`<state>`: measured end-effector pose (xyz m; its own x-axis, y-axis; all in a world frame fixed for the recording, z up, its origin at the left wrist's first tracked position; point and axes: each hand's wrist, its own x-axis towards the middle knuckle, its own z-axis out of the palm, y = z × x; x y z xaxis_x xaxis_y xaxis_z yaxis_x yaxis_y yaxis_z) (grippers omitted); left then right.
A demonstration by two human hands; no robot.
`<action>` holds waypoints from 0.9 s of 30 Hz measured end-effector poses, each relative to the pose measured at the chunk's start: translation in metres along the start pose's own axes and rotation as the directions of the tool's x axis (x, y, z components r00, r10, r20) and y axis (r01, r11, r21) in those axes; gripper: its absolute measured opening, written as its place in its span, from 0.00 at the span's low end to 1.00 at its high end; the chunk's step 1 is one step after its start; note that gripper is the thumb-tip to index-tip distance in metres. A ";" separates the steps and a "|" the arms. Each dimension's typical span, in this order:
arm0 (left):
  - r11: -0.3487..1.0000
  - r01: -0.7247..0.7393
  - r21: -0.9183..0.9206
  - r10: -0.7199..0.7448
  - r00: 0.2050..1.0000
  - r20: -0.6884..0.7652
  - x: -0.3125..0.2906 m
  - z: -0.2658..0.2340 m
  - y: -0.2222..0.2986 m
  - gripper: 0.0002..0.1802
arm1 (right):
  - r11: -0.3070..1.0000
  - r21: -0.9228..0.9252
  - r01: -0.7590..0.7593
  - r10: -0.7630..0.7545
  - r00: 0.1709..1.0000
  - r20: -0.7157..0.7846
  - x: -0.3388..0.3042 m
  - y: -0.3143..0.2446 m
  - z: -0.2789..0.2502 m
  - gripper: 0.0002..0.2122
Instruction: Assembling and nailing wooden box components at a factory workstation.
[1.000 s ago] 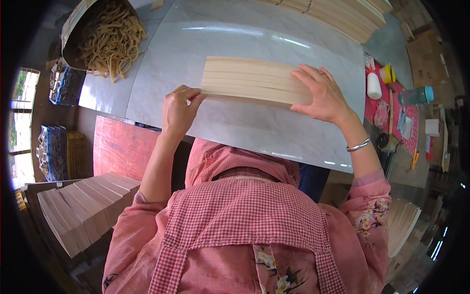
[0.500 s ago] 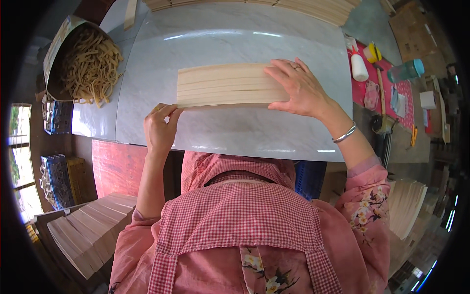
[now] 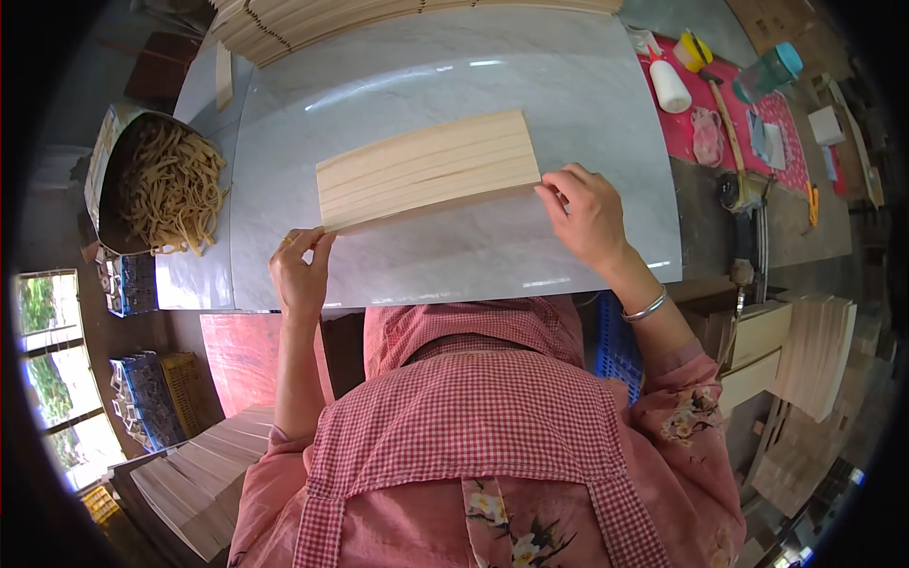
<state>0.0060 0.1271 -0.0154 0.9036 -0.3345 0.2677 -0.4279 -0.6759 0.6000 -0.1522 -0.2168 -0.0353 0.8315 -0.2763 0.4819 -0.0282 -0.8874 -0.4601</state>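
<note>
A thin pale wooden board (image 3: pixel 428 170) with straight grain lies over the grey marbled table, its near edge slightly raised above a shadow. At its near left corner, my left hand (image 3: pixel 301 270) pinches the edge between thumb and fingers. My right hand (image 3: pixel 585 213) has its thumb and curled fingers closed on the near right corner. The far edge of the board is free of both hands.
A stack of wooden slats (image 3: pixel 379 21) lies along the table's far edge. On the left, a container (image 3: pixel 106 175) holds curled wood strips (image 3: pixel 175 185). At the right are a white glue bottle (image 3: pixel 669 87), a hammer (image 3: pixel 727 123) and a teal-lidded jar (image 3: pixel 769 74). More boards (image 3: pixel 204 478) are stacked lower left.
My right hand has come off the board's top face and now pinches its near right corner. My left hand keeps its corner. The view has turned a little, so the board appears tilted.
</note>
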 end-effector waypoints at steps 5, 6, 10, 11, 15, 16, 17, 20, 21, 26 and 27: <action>1.000 0.020 -0.007 -0.020 1.000 0.015 0.000 -0.001 -0.002 0.07 | 0.995 -0.066 0.076 -0.077 0.997 -0.016 0.006 0.004 0.005 0.05; 1.000 0.021 -0.004 -0.020 1.000 0.024 0.001 -0.001 -0.002 0.07 | 0.995 -0.054 0.078 -0.078 0.997 0.014 0.007 0.005 0.004 0.05; 1.000 0.019 0.005 -0.019 0.999 0.045 0.002 -0.004 -0.007 0.07 | 0.996 -0.019 0.087 -0.085 0.991 0.100 0.012 0.007 -0.001 0.06; 1.000 0.012 0.003 -0.012 0.999 0.052 0.001 -0.004 -0.008 0.08 | 0.997 -0.008 0.078 -0.077 0.991 0.113 0.012 0.008 -0.002 0.05; 1.000 -0.007 0.000 0.007 0.997 0.074 0.003 -0.007 -0.011 0.09 | 0.998 0.026 0.049 -0.053 0.986 0.157 0.012 0.009 -0.007 0.05; 0.998 0.012 0.061 -0.019 0.993 0.119 0.005 -0.010 -0.009 0.11 | 1.000 0.012 0.012 -0.014 0.981 0.194 0.013 0.009 -0.012 0.04; 0.992 0.032 0.120 -0.051 0.986 0.157 0.008 -0.012 -0.007 0.13 | 1.000 -0.004 -0.020 0.020 0.972 0.233 0.014 0.008 -0.018 0.04; 0.931 0.100 0.351 -0.199 0.946 0.257 0.019 -0.024 0.012 0.19 | 0.995 -0.047 -0.086 0.093 0.980 0.174 0.002 0.024 -0.036 0.11; 0.879 0.123 0.460 -0.274 0.921 0.277 0.026 -0.033 0.027 0.22 | 0.986 0.002 -0.164 0.164 0.985 0.046 -0.014 0.048 -0.053 0.19; 0.846 -0.498 0.190 0.442 0.854 0.273 0.045 -0.005 0.080 0.21 | 0.588 -0.630 -0.506 0.401 0.860 -0.316 -0.109 0.167 -0.174 0.25; 0.805 -0.577 0.138 0.522 0.799 0.298 0.048 0.012 0.093 0.22 | 0.591 -0.648 -0.480 0.386 0.874 -0.296 -0.116 0.176 -0.179 0.25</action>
<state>0.0096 0.0404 0.0437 0.4926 -0.8159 0.3028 -0.8688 -0.4412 0.2246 -0.3535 -0.4069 -0.0386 0.5516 -0.6930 0.4642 -0.7756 -0.6309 -0.0204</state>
